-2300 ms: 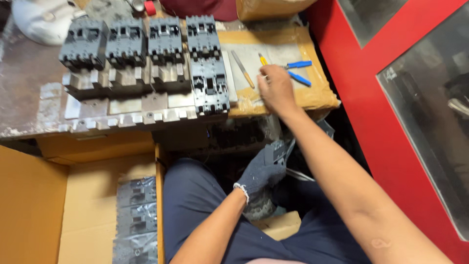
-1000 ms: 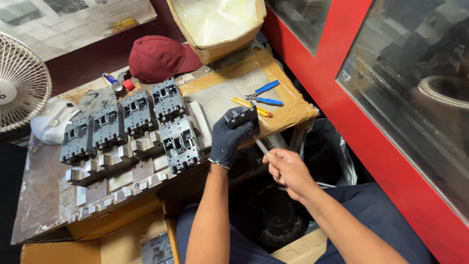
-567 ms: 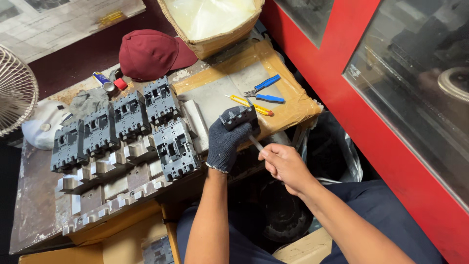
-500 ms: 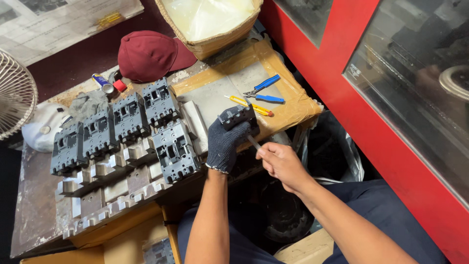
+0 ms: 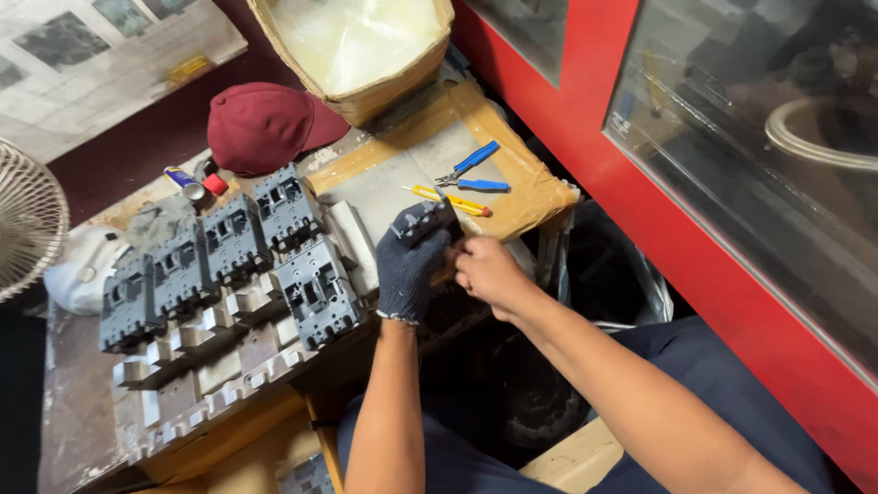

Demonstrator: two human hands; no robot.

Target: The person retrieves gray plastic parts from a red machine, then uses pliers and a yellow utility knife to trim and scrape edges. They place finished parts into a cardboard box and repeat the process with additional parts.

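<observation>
**Cluttered bench, one breaker in hand**

Scuffed metal worktop [image 5: 82,430] patched with taped cardboard, red frame and glass along the three o'clock side.

Gloved left hand [image 5: 409,272] clamped around a dark grey moulded breaker block [image 5: 422,220], held just above the cardboard near the bench's edge, roughly centre of view. Looks dense and rigid for its size: hard plastic shell, ribbed and slotted top, likely heavy enough to want a full wrap rather than a fingertip pinch. Not fragile in the body, though terminals and small fittings probably mark or bend if knocked. Best taken across the flat side walls, as done now; knit glove adds friction on the smooth casing.

Bare right hand [image 5: 487,271] curled closed at the block's four o'clock edge, touching it; whether something thin sits inside that fist, cannot tell. Both forearms rising from six o'clock, left wrist fairly straight, right wrist bent inward toward the left.

Further out: yellow-handled tool [image 5: 450,200] just beyond the block at twelve o'clock, blue-handled pliers [image 5: 468,169] past that. Row of similar grey breakers [image 5: 229,252] standing at nine o'clock. Maroon cap [image 5: 261,123] at eleven o'clock, lined woven basket [image 5: 357,46] at twelve, wire fan guard [image 5: 27,220] at the far nine o'clock edge.
</observation>
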